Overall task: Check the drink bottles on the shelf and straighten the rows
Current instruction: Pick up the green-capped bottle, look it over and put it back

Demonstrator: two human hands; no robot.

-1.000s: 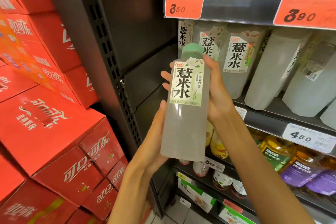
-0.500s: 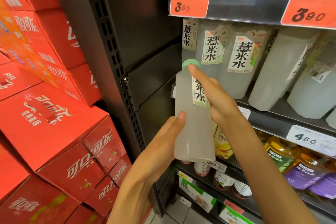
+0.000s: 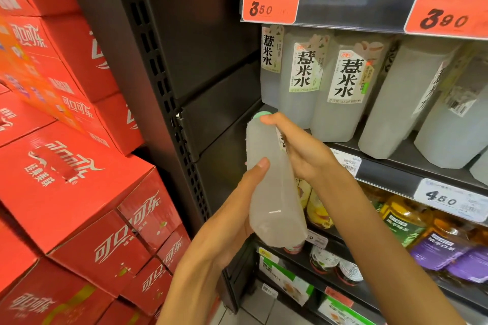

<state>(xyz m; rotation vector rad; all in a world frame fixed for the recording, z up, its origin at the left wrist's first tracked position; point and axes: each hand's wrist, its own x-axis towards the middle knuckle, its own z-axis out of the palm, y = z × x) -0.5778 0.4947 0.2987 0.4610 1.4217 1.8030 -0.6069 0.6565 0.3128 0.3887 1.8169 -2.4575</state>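
A pale cloudy drink bottle (image 3: pixel 272 192) with a green cap is held in front of the shelf, its label turned away to the right. My right hand (image 3: pixel 301 148) grips its upper part, fingers curled round the neck and label. My left hand (image 3: pixel 235 219) holds the lower body from the left, thumb lying on the front. Behind it, a row of the same bottles (image 3: pixel 346 87) stands on the dark shelf (image 3: pixel 390 177); the ones further right lean and show their labels sideways.
Stacked red cola cartons (image 3: pixel 68 187) fill the left side. A black perforated upright (image 3: pixel 163 92) borders the shelf bay. Orange price tags (image 3: pixel 270 6) hang on the shelf above. Lower shelves hold yellow, green and purple drinks (image 3: pixel 406 221).
The bottle has turned so its label faces right and has dropped slightly lower. My left thumb has shifted up onto its front.
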